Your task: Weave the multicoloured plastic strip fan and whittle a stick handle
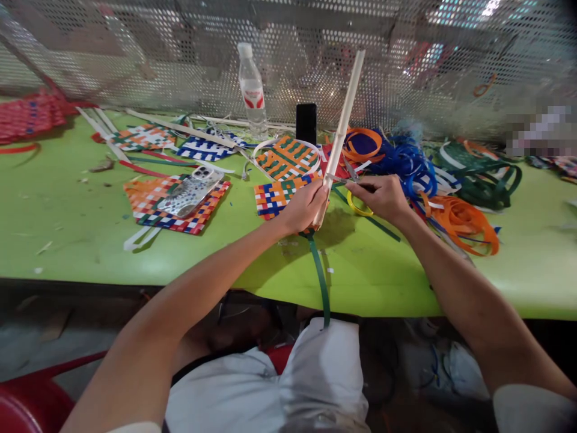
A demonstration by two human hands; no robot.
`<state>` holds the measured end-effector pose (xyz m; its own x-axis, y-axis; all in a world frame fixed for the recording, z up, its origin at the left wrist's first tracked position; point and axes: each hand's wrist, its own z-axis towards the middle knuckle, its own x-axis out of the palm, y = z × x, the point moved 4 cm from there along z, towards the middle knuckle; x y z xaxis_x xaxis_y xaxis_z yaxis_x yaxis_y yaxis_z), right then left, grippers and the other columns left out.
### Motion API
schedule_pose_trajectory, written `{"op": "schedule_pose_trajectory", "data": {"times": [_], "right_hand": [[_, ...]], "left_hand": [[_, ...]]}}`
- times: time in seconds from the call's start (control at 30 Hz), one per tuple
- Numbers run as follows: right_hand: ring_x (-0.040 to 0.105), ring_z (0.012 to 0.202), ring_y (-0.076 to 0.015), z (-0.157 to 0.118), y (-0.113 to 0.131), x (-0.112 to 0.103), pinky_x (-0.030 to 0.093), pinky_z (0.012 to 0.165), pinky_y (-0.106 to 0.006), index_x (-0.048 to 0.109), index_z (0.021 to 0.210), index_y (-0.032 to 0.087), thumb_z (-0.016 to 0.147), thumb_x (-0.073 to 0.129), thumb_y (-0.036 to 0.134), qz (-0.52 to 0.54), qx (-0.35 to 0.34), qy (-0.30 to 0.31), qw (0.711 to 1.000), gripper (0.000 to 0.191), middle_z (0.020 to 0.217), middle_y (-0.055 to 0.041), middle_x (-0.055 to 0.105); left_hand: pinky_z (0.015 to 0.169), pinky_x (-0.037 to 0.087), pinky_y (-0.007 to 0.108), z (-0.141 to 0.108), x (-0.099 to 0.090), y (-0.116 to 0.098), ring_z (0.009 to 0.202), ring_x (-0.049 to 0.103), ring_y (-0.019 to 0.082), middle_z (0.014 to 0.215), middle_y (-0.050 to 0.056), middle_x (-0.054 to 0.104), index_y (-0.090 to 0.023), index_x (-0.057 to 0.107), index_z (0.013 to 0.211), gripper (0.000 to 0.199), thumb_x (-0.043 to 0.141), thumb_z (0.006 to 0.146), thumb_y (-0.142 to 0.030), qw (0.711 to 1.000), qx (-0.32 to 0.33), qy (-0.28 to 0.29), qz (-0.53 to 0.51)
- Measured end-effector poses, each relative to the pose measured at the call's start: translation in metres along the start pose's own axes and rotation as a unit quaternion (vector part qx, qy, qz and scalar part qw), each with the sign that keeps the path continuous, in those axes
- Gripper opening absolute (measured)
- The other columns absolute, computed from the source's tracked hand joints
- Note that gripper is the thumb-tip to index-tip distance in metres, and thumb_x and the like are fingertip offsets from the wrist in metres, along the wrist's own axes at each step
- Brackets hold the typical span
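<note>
My left hand (306,207) is closed around the lower part of a long pale wooden slat (343,120), which stands up and leans to the right. Close by on the right, my right hand (381,195) grips a thin-bladed metal tool (337,178); its blade reaches the slat, and its handle is mostly hidden in my fingers. Below that hand shows a yellow ring (359,205). Behind my left hand lies a multicoloured woven piece (270,199). A green strap (321,276) runs from beneath it over the table's front edge.
On the green table (76,240), a patterned phone (192,191) rests on a woven pouch (139,201). A water bottle (252,96) and black phone (306,122) stand at the back by a perforated metal screen (180,54). Coiled orange straps (464,222) and green straps (496,180) lie right.
</note>
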<state>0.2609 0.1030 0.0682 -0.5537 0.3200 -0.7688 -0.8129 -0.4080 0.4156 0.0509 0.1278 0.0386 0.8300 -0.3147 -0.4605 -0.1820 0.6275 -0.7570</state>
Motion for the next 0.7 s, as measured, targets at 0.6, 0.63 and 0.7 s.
{"op": "schedule_pose_trajectory", "data": {"times": [0.6, 0.63, 0.7], "right_hand": [[0.049, 0.064, -0.0169, 0.004, -0.03, -0.015, 0.036, 0.061, -0.032, 0.064, 0.086, 0.023, 0.1, 0.051, 0.064, 0.019, 0.052, -0.136, 0.989, 0.045, 0.071, -0.0021, 0.058], [0.049, 0.065, -0.0172, 0.003, -0.028, -0.014, 0.037, 0.062, -0.032, 0.063, 0.087, 0.024, 0.101, 0.049, 0.063, 0.024, 0.046, -0.126, 0.991, 0.044, 0.073, -0.0024, 0.058], [0.048, 0.064, -0.0168, 0.002, -0.021, -0.011, 0.035, 0.061, -0.032, 0.058, 0.084, 0.024, 0.102, 0.046, 0.061, 0.027, 0.035, -0.091, 0.995, 0.043, 0.072, -0.0022, 0.056]], "left_hand": [[0.063, 0.034, 0.033, 0.004, -0.009, 0.006, 0.064, 0.047, 0.015, 0.069, 0.0, 0.047, -0.023, 0.038, 0.076, 0.035, 0.038, 0.109, -0.035, 1.0, -0.025, 0.005, 0.015], [0.063, 0.033, 0.034, 0.004, -0.01, 0.006, 0.063, 0.048, 0.016, 0.068, 0.0, 0.047, -0.023, 0.037, 0.075, 0.036, 0.038, 0.109, -0.034, 0.999, -0.027, 0.008, 0.026], [0.063, 0.033, 0.034, 0.003, -0.009, 0.005, 0.063, 0.049, 0.016, 0.066, 0.0, 0.047, -0.023, 0.037, 0.075, 0.036, 0.038, 0.109, -0.034, 0.999, -0.031, 0.018, 0.04]]}}
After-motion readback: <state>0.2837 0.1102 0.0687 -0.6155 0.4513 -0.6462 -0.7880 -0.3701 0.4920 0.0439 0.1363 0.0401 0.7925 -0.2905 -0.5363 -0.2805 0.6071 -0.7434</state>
